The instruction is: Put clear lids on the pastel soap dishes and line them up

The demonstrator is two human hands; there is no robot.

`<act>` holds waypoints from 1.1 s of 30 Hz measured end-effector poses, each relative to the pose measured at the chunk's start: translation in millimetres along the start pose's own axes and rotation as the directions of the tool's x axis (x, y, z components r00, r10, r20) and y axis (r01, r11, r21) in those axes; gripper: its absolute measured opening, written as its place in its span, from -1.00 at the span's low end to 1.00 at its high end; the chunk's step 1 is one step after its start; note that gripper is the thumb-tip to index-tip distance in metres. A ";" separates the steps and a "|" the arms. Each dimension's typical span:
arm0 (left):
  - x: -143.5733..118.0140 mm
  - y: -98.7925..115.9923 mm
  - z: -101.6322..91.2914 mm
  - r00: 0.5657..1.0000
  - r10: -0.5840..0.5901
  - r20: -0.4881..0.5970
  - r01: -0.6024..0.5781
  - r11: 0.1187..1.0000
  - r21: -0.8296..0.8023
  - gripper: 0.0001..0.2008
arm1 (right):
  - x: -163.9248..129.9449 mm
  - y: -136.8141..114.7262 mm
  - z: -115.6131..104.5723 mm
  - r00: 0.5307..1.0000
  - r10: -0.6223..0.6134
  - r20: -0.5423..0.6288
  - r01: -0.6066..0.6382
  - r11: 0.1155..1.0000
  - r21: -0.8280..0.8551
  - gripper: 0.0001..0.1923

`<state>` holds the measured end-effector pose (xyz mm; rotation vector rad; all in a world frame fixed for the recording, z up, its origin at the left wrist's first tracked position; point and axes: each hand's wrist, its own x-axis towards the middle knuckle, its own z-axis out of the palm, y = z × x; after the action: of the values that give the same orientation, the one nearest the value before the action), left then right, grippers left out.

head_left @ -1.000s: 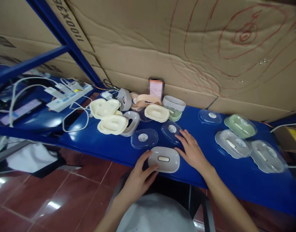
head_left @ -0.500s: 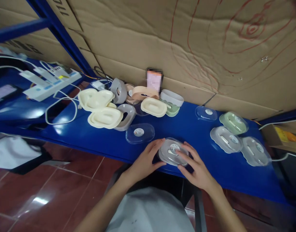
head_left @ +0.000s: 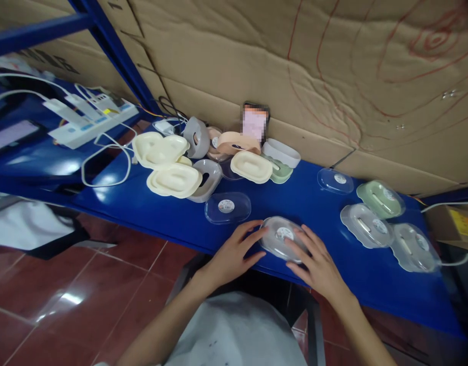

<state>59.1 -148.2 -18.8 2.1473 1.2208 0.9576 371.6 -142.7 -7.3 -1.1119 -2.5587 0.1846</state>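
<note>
A grey oval soap box with a clear lid (head_left: 280, 235) lies near the front edge of the blue shelf (head_left: 302, 203). My left hand (head_left: 234, 251) grips its left end, fingers curled along the side. My right hand (head_left: 318, 259) presses on its right end, fingers spread over the lid. A round sticker shows through the lid between my hands. A loose clear lid with a sticker (head_left: 227, 207) lies just to the upper left of the box.
Cream, grey, peach and green box parts (head_left: 173, 180) are piled at the back left. Three closed boxes (head_left: 379, 199) and another clear lid (head_left: 335, 181) lie at the right. A phone (head_left: 255, 124) leans on the cardboard wall. Power strips and cables (head_left: 92, 122) lie far left.
One second ago the grey box had no lid and my right hand was on a clear lid behind it. That lid now sits on the box, and both hands hold it together.
</note>
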 end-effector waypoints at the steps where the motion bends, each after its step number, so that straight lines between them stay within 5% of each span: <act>1: -1.2 -0.3 -5.1 0.997 0.025 -0.070 -0.021 0.998 0.062 -0.42 | -1.4 8.7 -4.2 0.999 0.042 -0.018 -0.042 0.999 -0.013 -0.29; 6: -7.0 -18.3 -36.0 0.937 -0.028 -0.348 0.146 0.936 0.319 -0.57 | 13.6 48.6 -30.6 0.954 0.213 -0.209 -0.239 0.965 -0.110 -0.29; 13: -20.2 -36.1 -30.1 0.968 -0.066 -0.242 0.153 0.920 0.361 -0.59 | 128.7 48.0 -14.9 0.979 0.107 -0.175 -0.123 0.988 -0.088 -0.38; 17: -23.2 -33.0 -22.5 0.978 -0.019 -0.208 0.094 0.930 0.355 -0.60 | 191.5 73.1 2.8 0.963 0.177 -0.202 -0.195 0.978 -0.074 -0.36; 20: -22.3 -33.2 -22.4 0.975 0.004 -0.221 0.078 0.928 0.364 -0.60 | 209.1 89.1 5.2 0.945 0.228 -0.236 -0.248 0.967 -0.057 -0.30; 23: -21.6 -34.0 -23.8 0.973 0.017 -0.230 0.072 0.925 0.373 -0.60 | 196.0 82.0 0.6 0.919 0.258 -0.299 -0.282 0.959 -0.038 -0.41; 27: -21.8 -34.2 -24.8 0.973 0.004 -0.231 0.084 0.927 0.367 -0.61 | 137.0 44.1 -3.3 0.893 0.233 -0.385 -0.261 0.965 -0.021 -0.63; 33: -18.6 -36.4 -21.8 0.948 -0.050 -0.315 0.159 0.931 0.330 -0.61 | 28.0 -5.9 13.7 0.948 0.154 -0.278 -0.175 0.983 -0.053 -0.53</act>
<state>16.4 -145.3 -36.5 2.2238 1.7568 1.1204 344.9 -126.1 -11.3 -1.2832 -2.2475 -0.0273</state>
